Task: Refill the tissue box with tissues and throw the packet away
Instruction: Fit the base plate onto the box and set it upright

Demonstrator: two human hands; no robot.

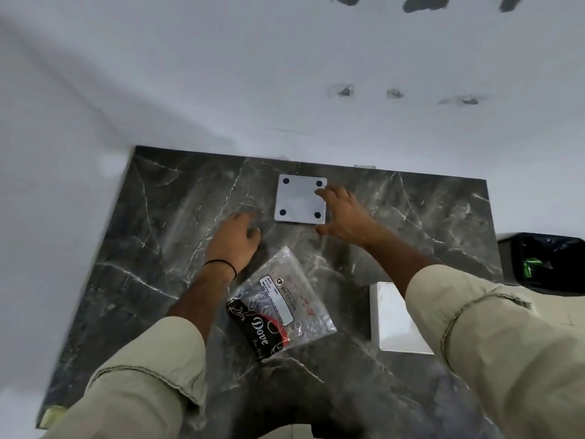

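Clear tissue packet (281, 299) (black printed end), left hand (235, 240) open flat, right hand (343, 213) spread on white box (300, 199)

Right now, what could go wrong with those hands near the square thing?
The right hand spreads over the square plate near the counter's back edge; a push might slide it against the wall. The packet lies loose between the arms, so a sleeve could drag it. The white box sits under the right sleeve and could get knocked.
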